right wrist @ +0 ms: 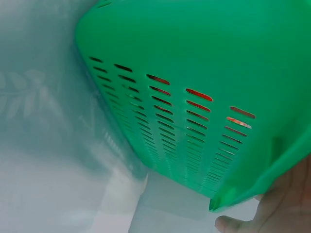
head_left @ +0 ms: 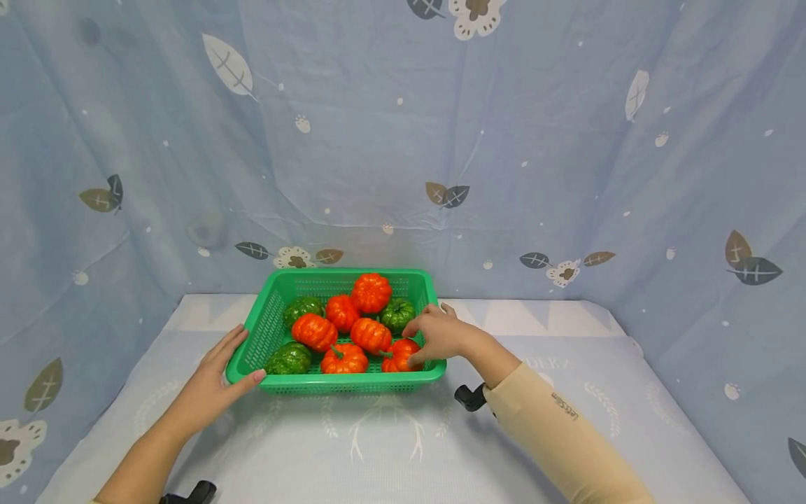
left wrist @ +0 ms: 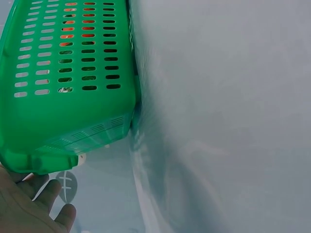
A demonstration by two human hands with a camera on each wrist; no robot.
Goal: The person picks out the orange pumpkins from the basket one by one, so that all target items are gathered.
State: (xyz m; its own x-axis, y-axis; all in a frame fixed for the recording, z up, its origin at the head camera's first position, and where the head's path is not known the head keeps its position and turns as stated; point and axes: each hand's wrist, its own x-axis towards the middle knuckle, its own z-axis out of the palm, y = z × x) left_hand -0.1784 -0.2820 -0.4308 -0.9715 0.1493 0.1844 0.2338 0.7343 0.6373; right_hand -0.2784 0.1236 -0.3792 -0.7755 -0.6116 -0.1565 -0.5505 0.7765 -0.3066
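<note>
A green plastic basket (head_left: 352,381) with slotted walls holds several small pumpkins, some glossy orange-red, others dark green. My left hand (head_left: 204,388) rests at its left front corner, fingers straight along the left side and thumb on the front rim. In the left wrist view, those fingers (left wrist: 48,194) show just under the rim. My right hand (head_left: 437,332) reaches over the right rim, thumb and fingers curled at an orange-red pumpkin (head_left: 398,355) in the front right corner. Close behind that hand sits a green pumpkin (head_left: 397,315). In the right wrist view, the basket wall (right wrist: 160,97) hides the fingertips.
Other pumpkins lie loosely in the basket, including an orange-red one (head_left: 371,292) at the back and a green one (head_left: 290,358) at front left. A pale patterned cloth (head_left: 378,455) covers the table. Blue patterned curtain (head_left: 378,140) hangs behind and at both sides.
</note>
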